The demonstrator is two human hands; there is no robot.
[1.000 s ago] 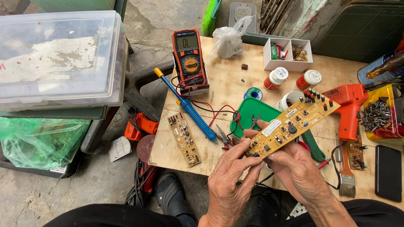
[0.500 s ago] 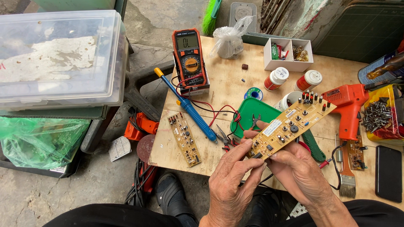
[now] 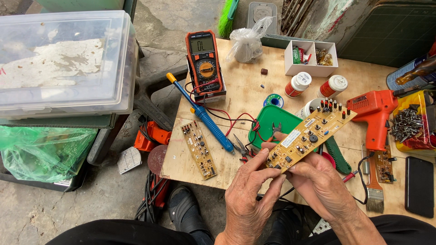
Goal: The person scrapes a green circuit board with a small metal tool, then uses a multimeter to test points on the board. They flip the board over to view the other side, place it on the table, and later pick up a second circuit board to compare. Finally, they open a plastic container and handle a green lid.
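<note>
Both my hands hold a long tan circuit board (image 3: 309, 137) above the wooden table (image 3: 245, 100), component side up and tilted up to the right. My left hand (image 3: 249, 195) pinches its lower left end with thumb and fingers. My right hand (image 3: 320, 183) supports it from below, thumb on the lower edge. A second, smaller tan circuit board (image 3: 199, 149) lies flat near the table's left edge. A blue soldering iron (image 3: 206, 115) lies between it and the held board. Small pliers (image 3: 241, 147) lie just above my left hand.
An orange multimeter (image 3: 204, 63) with red and black leads stands at the back left. A green lid (image 3: 272, 122), an orange drill-shaped tool (image 3: 374, 115), small bottles (image 3: 299, 84), a tray of screws (image 3: 408, 124), a brush (image 3: 373, 190) and a black phone (image 3: 418, 186) crowd the right. A clear storage box (image 3: 63, 63) sits left.
The held board has shifted slightly lower and to the left in my hands; my fingers have adjusted their pinch on its lower end. Nothing on the table moved.
</note>
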